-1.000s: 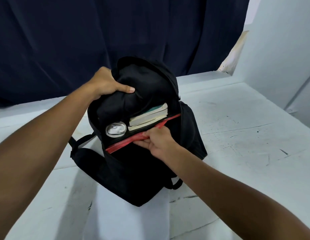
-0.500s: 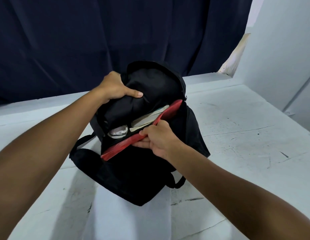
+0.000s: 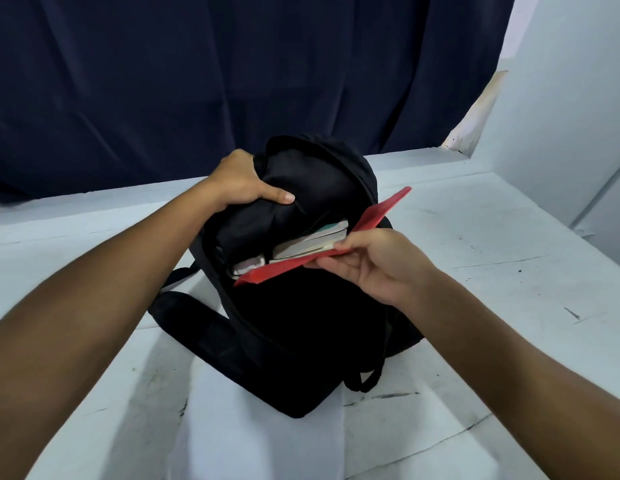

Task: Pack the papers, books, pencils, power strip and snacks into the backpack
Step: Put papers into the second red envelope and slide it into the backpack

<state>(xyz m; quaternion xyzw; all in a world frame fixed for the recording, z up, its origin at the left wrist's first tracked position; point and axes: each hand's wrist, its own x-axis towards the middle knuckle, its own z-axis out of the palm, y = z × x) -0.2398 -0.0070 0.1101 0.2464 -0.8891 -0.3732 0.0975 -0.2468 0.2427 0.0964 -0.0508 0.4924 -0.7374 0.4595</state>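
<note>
Backpack (image 3: 301, 341) half packed, red folder (image 3: 339, 244) going in.
I see books (image 3: 310, 239) already inside; my left hand (image 3: 242, 183) grips the flap at 11 o'clock, right hand (image 3: 377, 263) fingers pinch the folder, tilted, partly out; pencils, power strip, snacks unseen.

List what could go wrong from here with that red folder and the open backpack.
1. The red folder lies tilted across the opening, its far corner poking past the rim of the backpack; pushed down like this, it may snag or bend.
2. The right hand only pinches the folder's edge, so it could slip.
3. The books sit right against the folder and may block it; if the left hand lets go of the flap, the opening could fall shut.
</note>
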